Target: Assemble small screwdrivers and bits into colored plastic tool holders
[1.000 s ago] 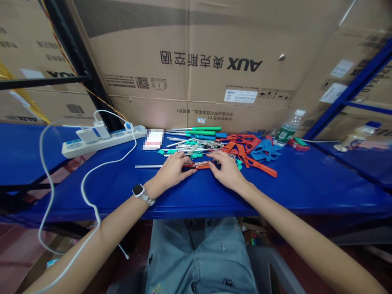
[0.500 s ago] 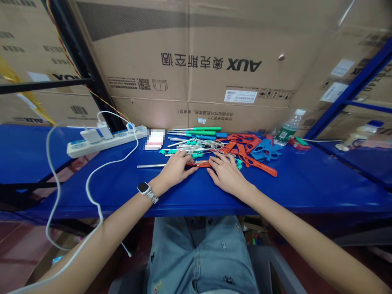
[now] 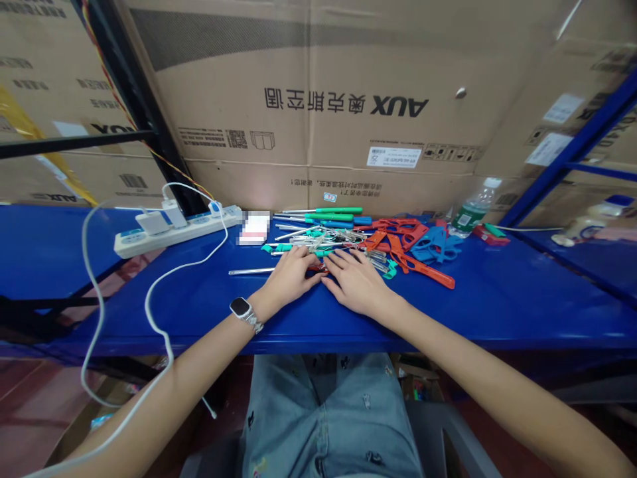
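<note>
Head view, only view available: the right hand [image 3: 361,284] has moved leftward along the red-orange plastic part [image 3: 318,267] over the last second, so the wide gap between the hands is reduced to a sliver and most of the part is now covered. The left hand [image 3: 292,277] keeps nearly the same place on the blue tabletop [image 3: 497,312]; the pile behind shows no clear rearrangement. Judged from this, handling is now concentrated on the short stretch where the fingers meet, and the contact itself is largely hidden. Position of the part: low on the tabletop, between the two hands, just in front of the pile of thin metal rods [image 3: 298,230]; only a small red patch shows between the fingertips. A silver tube [image 3: 250,271] projects to the left from under the left hand, roughly in line with the part; whether the two are joined cannot be told. Left hand: palm down, fingers bent over the part, thumb on the near side, apparently grasping it. Right hand: palm down, fingers extended, tips beside the left thumb and over the part; whether it grips or merely rests there cannot be told. Beyond the right hand lie orange plastic frames [image 3: 397,247], with blue plastic frames [image 3: 434,245] farther right; green-handled rods [image 3: 340,210] lie at the back, near the carton [image 3: 343,143].
</note>
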Demonstrator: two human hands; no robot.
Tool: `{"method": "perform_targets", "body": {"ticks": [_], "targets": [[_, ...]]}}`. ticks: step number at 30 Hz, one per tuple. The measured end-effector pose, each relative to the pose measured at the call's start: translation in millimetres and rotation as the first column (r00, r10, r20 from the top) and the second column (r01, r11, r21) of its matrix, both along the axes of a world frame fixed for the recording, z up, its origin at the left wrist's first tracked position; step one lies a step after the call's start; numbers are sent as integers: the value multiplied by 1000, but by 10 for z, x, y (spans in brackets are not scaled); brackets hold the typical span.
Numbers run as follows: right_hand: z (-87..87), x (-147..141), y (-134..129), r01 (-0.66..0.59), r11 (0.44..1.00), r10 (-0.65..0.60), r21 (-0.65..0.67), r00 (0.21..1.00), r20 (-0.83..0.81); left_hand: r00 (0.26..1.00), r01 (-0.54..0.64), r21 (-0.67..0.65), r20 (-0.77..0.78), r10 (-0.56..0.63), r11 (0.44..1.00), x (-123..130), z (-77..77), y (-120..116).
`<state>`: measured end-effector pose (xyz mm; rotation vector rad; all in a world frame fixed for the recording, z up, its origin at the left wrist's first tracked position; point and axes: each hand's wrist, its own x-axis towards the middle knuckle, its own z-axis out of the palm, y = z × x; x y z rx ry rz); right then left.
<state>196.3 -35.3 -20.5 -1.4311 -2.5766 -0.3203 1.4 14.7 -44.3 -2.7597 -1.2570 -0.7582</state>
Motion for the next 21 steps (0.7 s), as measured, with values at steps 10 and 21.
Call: {"method": "perform_targets", "body": {"ticks": [10, 21], "targets": [[-42, -15, -47, 48, 992, -48, -117, 999, -3, 987, 33, 81, -161, -20, 996, 13, 175, -183], [-43, -24, -59, 79, 989, -80, -123, 997, -5, 954, 112, 164, -292, -61, 980, 36, 155, -173]]}}
